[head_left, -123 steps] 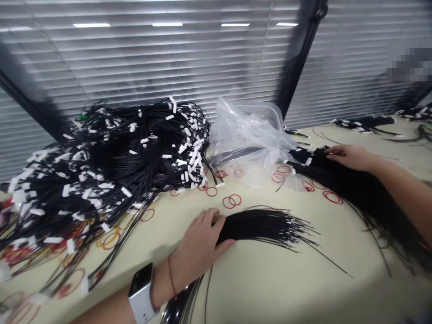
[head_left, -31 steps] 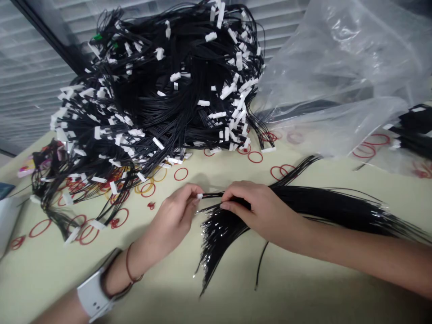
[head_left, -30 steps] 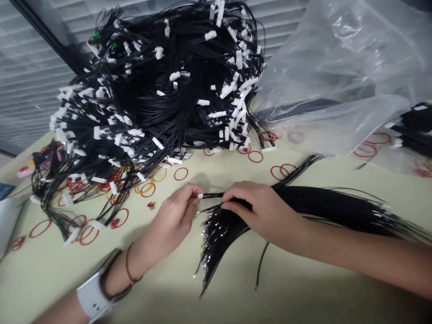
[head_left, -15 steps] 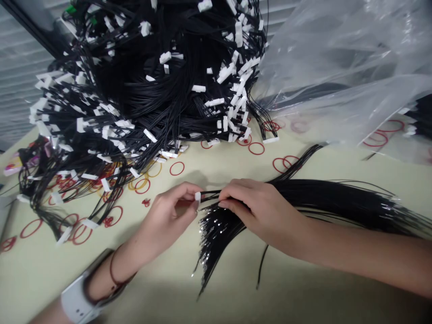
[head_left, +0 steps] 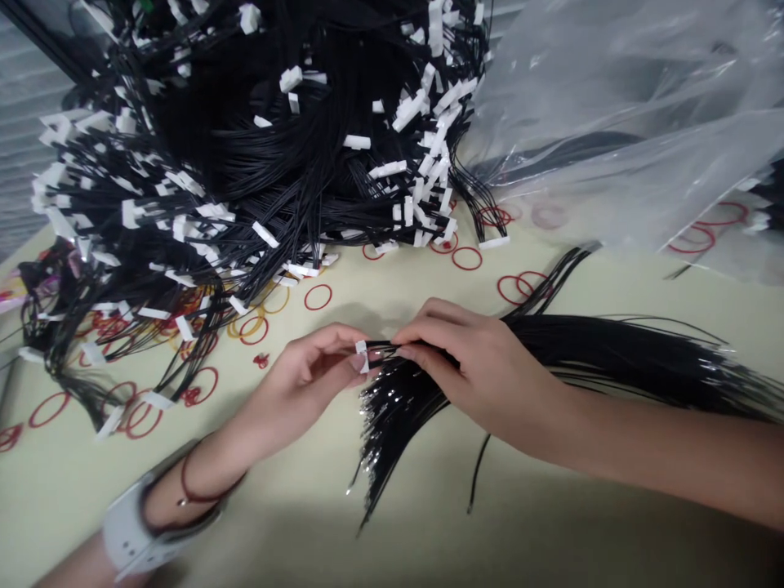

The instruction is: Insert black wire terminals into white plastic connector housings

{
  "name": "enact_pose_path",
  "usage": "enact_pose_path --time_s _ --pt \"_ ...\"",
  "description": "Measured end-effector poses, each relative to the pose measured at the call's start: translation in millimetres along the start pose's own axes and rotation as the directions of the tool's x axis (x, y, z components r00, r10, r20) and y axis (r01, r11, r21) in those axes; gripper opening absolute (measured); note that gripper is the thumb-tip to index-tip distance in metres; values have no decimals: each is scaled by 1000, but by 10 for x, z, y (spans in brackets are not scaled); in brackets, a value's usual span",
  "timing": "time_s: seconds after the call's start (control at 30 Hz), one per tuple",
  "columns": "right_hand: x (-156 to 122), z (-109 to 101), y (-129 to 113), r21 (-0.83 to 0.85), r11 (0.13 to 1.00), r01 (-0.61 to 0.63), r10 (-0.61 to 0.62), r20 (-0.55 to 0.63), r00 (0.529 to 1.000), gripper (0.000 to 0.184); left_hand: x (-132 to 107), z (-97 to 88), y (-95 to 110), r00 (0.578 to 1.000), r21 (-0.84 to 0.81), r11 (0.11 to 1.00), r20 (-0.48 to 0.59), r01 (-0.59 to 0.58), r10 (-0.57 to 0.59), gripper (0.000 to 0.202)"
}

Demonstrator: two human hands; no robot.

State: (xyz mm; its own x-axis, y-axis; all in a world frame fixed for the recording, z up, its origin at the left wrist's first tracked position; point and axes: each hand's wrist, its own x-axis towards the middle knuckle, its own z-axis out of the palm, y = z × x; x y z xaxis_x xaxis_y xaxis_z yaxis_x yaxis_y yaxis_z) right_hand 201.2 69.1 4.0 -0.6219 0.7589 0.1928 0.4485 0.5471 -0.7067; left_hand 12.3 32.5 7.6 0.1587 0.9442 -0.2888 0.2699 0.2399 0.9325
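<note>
Now the left hand [head_left: 306,371] pinches a small white connector [head_left: 361,357] between thumb and fingertips, while the right hand [head_left: 483,371] pinches thin wires leading into it, resting on the loose wire bundle [head_left: 612,359] on the counter [head_left: 551,523]. Compared with a moment ago, the hands are slightly closer together. Behind them are a heaped pile of connector-tipped wires [head_left: 245,147], red rubber bands [head_left: 466,259] and a plastic bag [head_left: 612,122].

The left hand [head_left: 309,371] enters from the lower left, palm turned inward, thumb and forefinger pinched together. The right hand [head_left: 490,371] enters from the right, forearm low, fingertips pinched, almost touching the left fingertips.
</note>
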Motion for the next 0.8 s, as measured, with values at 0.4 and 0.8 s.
enact_pose_path --time_s 0.4,0.8 --pt "45 39 45 95 993 -71 73 -16 997 15 34 -12 -22 995 -314 945 57 93 -78 10" --pt "27 56 89 70 997 -22 24 -27 999 15 19 -35 -7 993 -326 939 76 109 -88 10"
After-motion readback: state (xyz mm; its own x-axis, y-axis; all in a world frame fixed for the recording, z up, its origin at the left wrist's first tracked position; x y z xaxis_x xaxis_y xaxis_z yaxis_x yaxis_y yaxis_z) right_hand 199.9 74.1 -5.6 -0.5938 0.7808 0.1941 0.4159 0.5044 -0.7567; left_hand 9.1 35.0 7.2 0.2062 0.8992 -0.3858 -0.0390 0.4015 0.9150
